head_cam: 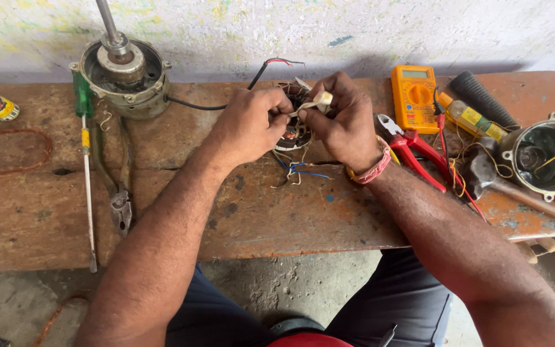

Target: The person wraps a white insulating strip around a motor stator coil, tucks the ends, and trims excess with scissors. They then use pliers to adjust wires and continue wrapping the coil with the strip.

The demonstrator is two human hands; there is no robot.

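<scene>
1. Worn wooden workbench (46, 212) is seen against a paint-flecked pale wall (380, 26); concrete floor shows below at 6 o'clock.
2. At the bench centre a wound stator (292, 132) is lying, mostly hidden behind both hands; blue and white lead wires (297, 171) are spread loose at its 6 o'clock.
3. Progress, as judged: the motor is already taken apart, since the motor housing with shaft (123, 71) is set at 10 o'clock of the stator and an empty end cover (547, 157) at 3 o'clock. The leads are not yet joined or tidied; bare ends of a black cable (271, 64) are still free at 12 o'clock.
4. Left hand (245, 125): closed, thumb and forefinger pinched on a thin wire end, wrist held level, forearm run in from 7 o'clock.
5. Right hand (342, 122): closed around a piece of pale sleeving (316, 101), which is gripped at the fingertips just above the stator; a red-and-yellow wristband (370, 170) is worn at the wrist. Forearm is run in from 4 o'clock.
6. Both hands are held close together, almost touching, over the stator.
7. Lying untouched: green screwdriver (85, 115) and pliers (120, 193) at 9 o'clock, red-handled cutters (415, 151) and yellow multimeter (414, 96) at 3 o'clock, a hammer (515, 189) beyond them.
</scene>
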